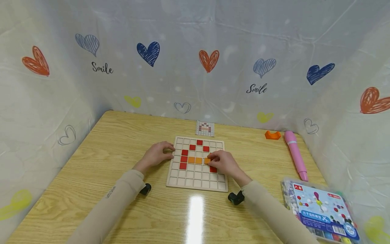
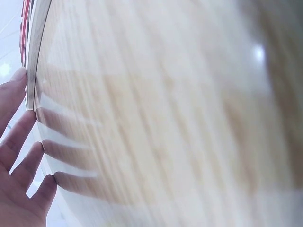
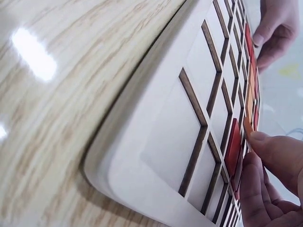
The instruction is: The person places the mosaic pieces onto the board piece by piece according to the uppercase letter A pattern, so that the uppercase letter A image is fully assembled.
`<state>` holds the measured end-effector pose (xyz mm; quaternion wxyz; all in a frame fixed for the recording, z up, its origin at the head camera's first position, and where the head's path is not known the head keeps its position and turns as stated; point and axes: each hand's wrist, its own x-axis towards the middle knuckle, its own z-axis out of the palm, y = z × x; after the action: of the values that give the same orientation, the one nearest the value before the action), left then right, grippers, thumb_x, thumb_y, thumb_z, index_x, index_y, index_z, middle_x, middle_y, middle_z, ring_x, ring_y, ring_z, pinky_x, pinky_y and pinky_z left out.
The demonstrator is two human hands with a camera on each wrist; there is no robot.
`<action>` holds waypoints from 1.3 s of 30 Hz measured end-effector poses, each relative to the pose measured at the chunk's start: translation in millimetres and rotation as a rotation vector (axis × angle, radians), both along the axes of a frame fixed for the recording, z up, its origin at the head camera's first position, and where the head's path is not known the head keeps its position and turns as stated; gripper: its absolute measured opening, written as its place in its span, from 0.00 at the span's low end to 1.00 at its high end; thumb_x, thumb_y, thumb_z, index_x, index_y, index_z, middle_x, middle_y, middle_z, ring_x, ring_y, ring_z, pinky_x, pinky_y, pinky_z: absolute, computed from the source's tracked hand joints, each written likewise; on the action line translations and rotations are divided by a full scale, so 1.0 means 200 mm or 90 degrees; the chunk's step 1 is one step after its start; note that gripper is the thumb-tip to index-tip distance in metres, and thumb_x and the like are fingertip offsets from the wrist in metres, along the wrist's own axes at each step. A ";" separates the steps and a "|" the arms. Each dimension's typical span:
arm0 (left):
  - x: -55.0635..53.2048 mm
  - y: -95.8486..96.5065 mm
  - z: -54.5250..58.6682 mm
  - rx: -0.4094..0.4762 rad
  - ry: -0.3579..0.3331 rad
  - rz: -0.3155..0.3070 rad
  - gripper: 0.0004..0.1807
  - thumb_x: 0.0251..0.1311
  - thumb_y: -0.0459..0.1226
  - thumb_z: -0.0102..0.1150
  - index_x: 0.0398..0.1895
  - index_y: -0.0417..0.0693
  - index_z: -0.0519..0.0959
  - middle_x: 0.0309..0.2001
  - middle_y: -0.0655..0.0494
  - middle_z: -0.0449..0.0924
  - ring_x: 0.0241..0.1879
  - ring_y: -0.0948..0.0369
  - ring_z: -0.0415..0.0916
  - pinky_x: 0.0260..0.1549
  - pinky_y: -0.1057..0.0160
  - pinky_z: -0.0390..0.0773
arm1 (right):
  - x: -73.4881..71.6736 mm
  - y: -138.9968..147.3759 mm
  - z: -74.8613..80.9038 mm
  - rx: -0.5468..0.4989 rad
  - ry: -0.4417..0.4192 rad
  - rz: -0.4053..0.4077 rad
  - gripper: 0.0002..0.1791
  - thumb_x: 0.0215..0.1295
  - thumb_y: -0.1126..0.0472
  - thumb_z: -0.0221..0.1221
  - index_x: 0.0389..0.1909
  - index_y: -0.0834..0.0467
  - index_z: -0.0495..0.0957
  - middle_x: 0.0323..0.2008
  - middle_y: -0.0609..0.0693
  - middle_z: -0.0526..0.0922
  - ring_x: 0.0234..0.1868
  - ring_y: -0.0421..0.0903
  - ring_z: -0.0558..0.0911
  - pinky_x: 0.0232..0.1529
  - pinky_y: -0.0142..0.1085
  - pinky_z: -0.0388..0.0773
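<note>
A wooden grid board point(image 1: 189, 183) lies on the table with several red square tiles point(image 1: 184, 159) set in its cells, forming a peaked outline. Two orange tiles point(image 1: 195, 160) sit side by side within that outline. My right hand point(image 1: 223, 162) pinches another orange tile point(image 3: 247, 126) between thumb and fingers, right over the same row. Under this hand shows a red tile point(image 3: 233, 146) on the right side. At the board's left edge rests my left hand point(image 1: 156, 155), its fingertips point(image 2: 35, 146) down on the table and its thumb by the rim.
Behind the board lies a small pattern card point(image 1: 205, 128). To the right are an orange curved piece point(image 1: 272, 135), a pink microphone-shaped object point(image 1: 295, 154) and a clear plastic box point(image 1: 320, 210) with a molecule-model label. A heart-printed curtain point(image 1: 189, 78) encloses the table point(image 1: 137, 210).
</note>
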<state>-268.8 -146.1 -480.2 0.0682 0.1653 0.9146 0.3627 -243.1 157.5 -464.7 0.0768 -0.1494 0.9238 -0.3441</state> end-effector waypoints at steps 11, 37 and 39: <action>0.01 -0.01 0.00 -0.001 0.018 -0.011 0.15 0.60 0.38 0.67 0.50 0.43 0.83 0.61 0.46 0.76 0.64 0.45 0.68 0.66 0.45 0.64 | -0.01 -0.01 -0.01 0.035 0.026 0.031 0.12 0.61 0.64 0.66 0.46 0.61 0.85 0.40 0.51 0.84 0.33 0.39 0.78 0.38 0.35 0.78; 0.00 -0.01 0.01 -0.004 0.016 -0.018 0.15 0.60 0.37 0.66 0.50 0.43 0.82 0.62 0.46 0.75 0.65 0.45 0.67 0.66 0.45 0.63 | -0.03 -0.02 -0.02 0.084 0.081 0.081 0.11 0.60 0.63 0.67 0.45 0.59 0.86 0.37 0.48 0.82 0.36 0.42 0.75 0.39 0.36 0.75; 0.00 -0.01 0.01 -0.003 0.012 -0.015 0.15 0.60 0.38 0.66 0.50 0.43 0.83 0.62 0.46 0.75 0.65 0.45 0.67 0.66 0.45 0.63 | -0.03 -0.02 -0.03 0.085 0.084 0.083 0.11 0.61 0.63 0.67 0.45 0.59 0.86 0.37 0.48 0.82 0.36 0.42 0.75 0.38 0.36 0.74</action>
<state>-268.0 -147.5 -478.1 0.0644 0.1795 0.9140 0.3580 -249.2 154.1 -470.2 0.0478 -0.2259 0.9361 -0.2652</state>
